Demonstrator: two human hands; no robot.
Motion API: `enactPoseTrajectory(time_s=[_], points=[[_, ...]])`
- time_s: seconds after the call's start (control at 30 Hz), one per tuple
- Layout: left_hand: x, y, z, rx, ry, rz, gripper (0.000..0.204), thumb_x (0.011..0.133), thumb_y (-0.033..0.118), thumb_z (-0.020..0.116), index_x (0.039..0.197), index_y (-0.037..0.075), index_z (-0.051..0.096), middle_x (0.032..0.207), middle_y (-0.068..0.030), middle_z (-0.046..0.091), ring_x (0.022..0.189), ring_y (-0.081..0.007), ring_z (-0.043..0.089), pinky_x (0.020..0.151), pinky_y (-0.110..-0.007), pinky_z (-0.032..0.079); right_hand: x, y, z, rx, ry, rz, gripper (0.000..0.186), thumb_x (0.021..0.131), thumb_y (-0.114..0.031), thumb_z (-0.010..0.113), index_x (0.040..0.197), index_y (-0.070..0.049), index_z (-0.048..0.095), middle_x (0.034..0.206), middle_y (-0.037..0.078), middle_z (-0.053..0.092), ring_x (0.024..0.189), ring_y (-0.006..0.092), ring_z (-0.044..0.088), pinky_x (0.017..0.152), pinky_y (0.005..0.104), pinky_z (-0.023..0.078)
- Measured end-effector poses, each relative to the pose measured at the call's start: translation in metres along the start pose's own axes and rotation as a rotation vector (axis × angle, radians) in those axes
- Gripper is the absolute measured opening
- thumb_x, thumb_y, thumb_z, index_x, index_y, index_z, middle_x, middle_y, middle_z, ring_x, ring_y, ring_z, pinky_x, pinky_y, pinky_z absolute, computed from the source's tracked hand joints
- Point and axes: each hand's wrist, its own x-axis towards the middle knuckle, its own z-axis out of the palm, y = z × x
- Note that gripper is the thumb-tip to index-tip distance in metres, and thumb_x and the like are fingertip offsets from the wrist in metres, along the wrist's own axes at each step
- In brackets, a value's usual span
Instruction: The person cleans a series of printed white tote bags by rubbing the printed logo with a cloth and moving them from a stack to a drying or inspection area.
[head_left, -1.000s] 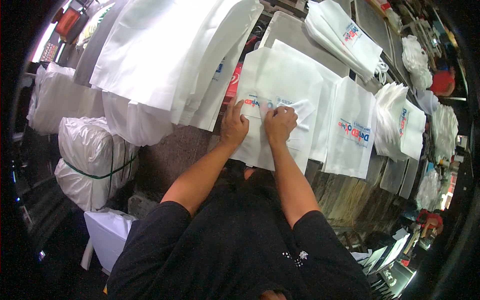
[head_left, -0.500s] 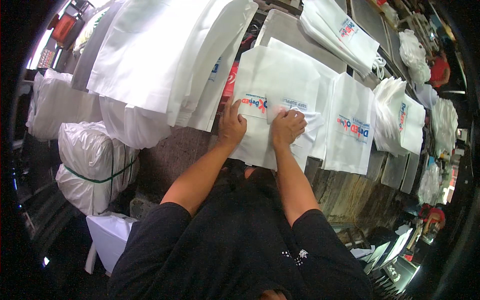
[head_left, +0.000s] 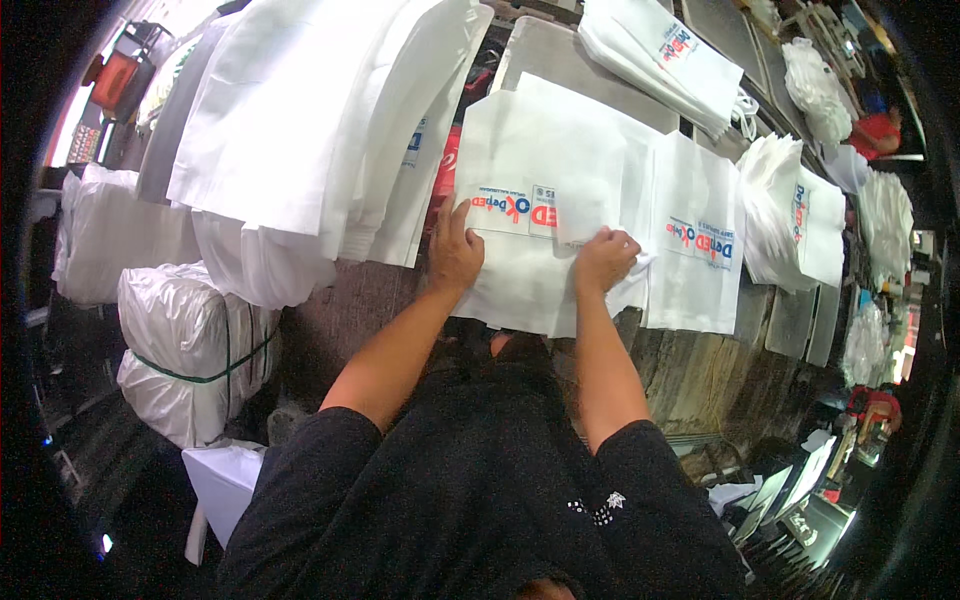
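A white fabric bag [head_left: 515,275] with red and blue print lies in front of me on a grey board [head_left: 572,50], with a loose upper layer over its right part. My left hand [head_left: 454,245] rests open on the bag's left edge, fingers apart beside the print. My right hand [head_left: 607,258] is closed on the edge of the loose white layer at the bag's right side, where the fabric is folded. Another printed bag [head_left: 693,290] lies just to the right.
Large white sheets [head_left: 275,100] are piled at the left, above a strapped white bundle [head_left: 180,330]. Printed bag stacks [head_left: 665,70] lie at the back and right [head_left: 770,220]. A white box [head_left: 215,480] stands lower left. A person in red [head_left: 875,130] is at the far right.
My right hand has moved rightward with the white layer, and more of the print beneath now shows. My left hand has stayed on the left edge.
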Motion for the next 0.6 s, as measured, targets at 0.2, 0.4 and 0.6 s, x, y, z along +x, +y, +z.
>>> enactPoseTrajectory(time_s=[0.2,0.4,0.6], points=[[-0.001,0.001,-0.003,0.064,-0.029,0.021,0.05,0.079,0.001,0.055,0.128,0.001,0.048,0.139,-0.0224,0.04,0.126,-0.0422,0.043,0.104,-0.048,0.039,0.026,0.079,-0.025,0.259,0.259,0.201,0.021,0.092,-0.017,0.057,0.094,0.004,0.059,0.106,0.022,0.049,0.099,0.0361,0.05,0.087,0.0446,0.042],[0.017,0.044,-0.015,0.291,-0.159,0.036,0.055,0.08,0.011,0.059,0.133,0.005,0.046,0.146,-0.0204,0.034,0.135,-0.0424,0.03,0.111,-0.051,0.028,0.04,0.165,-0.088,0.352,0.532,0.414,0.032,0.095,-0.027,0.055,0.101,0.005,0.058,0.109,0.023,0.049,0.1,0.0367,0.049,0.087,0.0456,0.041],[0.021,0.054,0.016,0.507,-0.508,0.328,0.071,0.088,0.049,0.054,0.147,0.015,0.032,0.153,-0.0188,0.024,0.142,-0.0408,0.018,0.114,-0.057,0.014,0.038,0.183,-0.167,0.384,0.681,0.502,0.037,0.096,-0.029,0.055,0.101,0.008,0.056,0.104,0.025,0.056,0.095,0.0379,0.054,0.088,0.0451,0.042]])
